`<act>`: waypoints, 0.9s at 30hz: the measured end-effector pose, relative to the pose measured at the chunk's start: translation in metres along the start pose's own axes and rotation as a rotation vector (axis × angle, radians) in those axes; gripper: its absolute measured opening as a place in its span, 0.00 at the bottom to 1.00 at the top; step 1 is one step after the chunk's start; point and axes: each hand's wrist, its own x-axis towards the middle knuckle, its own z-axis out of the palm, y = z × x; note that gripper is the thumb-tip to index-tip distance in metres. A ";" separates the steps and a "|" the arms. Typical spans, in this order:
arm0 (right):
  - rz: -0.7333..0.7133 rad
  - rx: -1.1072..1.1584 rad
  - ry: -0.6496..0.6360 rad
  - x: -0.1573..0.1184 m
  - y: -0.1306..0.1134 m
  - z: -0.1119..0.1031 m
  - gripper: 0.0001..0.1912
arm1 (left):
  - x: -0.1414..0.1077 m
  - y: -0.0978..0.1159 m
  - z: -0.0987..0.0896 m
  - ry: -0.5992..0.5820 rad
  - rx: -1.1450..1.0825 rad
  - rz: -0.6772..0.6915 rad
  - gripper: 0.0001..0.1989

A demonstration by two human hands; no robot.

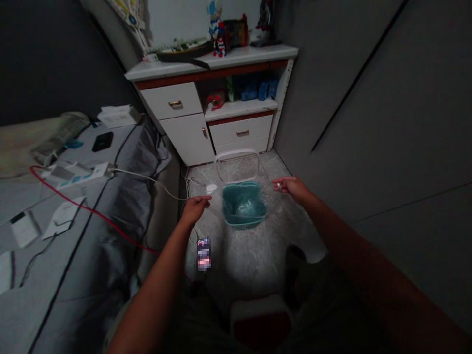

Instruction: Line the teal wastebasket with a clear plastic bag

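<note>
A teal plastic bin stands on the floor in front of me, its white handle raised at the far side. A thin clear plastic bag spreads over the bin's mouth and out past both sides, with shiny creases showing inside. My left hand is closed in a pinch at the bag's left edge, beside the bin. On the other side, my right hand pinches the bag's right edge, with some whitish film at the fingertips. The film is so see-through that its exact outline is hard to make out.
A lit phone lies on the floor at left. Cables run from a power strip on the grey-covered bed down to the floor. A white cabinet stands ahead, a grey panel wall at right.
</note>
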 end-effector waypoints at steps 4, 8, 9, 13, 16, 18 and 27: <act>0.016 0.208 -0.030 -0.040 -0.041 -0.001 0.14 | -0.023 0.035 -0.009 0.030 -0.096 0.131 0.30; -0.040 0.191 -0.094 -0.080 -0.062 -0.011 0.13 | -0.063 0.067 -0.020 -0.032 -0.099 0.167 0.32; -0.054 0.173 -0.104 -0.090 -0.064 -0.016 0.14 | -0.074 0.074 -0.024 -0.062 -0.083 0.172 0.32; -0.099 0.089 -0.185 -0.134 -0.068 -0.036 0.20 | -0.124 0.099 -0.046 -0.183 -0.006 0.201 0.33; -0.081 0.009 -0.279 -0.168 -0.073 -0.052 0.24 | -0.160 0.114 -0.065 -0.227 0.023 0.202 0.32; -0.067 -0.034 -0.324 -0.191 -0.079 -0.061 0.25 | -0.181 0.123 -0.077 -0.228 0.021 0.192 0.30; -0.101 -0.098 -0.310 -0.253 -0.100 -0.103 0.20 | -0.238 0.161 -0.104 -0.088 -0.102 0.148 0.26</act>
